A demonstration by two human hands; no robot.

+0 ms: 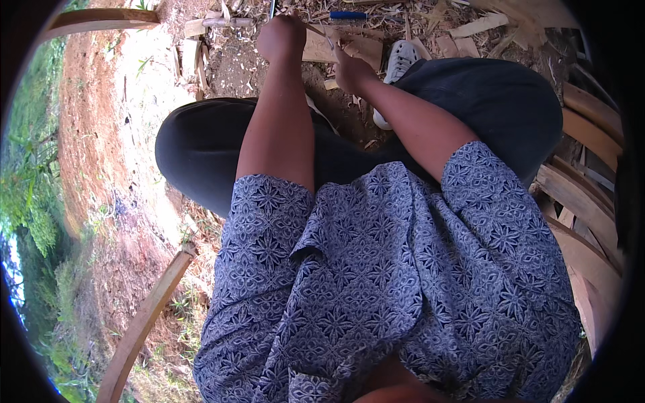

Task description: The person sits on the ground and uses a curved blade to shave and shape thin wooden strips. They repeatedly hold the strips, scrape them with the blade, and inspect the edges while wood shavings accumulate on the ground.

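Note:
I sit low and reach forward between my knees. My left hand (281,37) is closed around a thin stick-like tool whose tip points right over a flat piece of light wood (356,47) on the ground. My right hand (349,67) rests on the near edge of that wood piece, fingers curled against it. What exactly the left hand grips is partly hidden by the fist. My dark trousers and patterned blue shirt fill the lower frame.
Wood chips and offcuts (470,27) litter the dirt ahead. A blue-handled tool (349,15) lies at the top. A white sandal (398,60) is on my right foot. Curved wooden slats (584,201) are stacked at right; another curved slat (144,316) lies at lower left.

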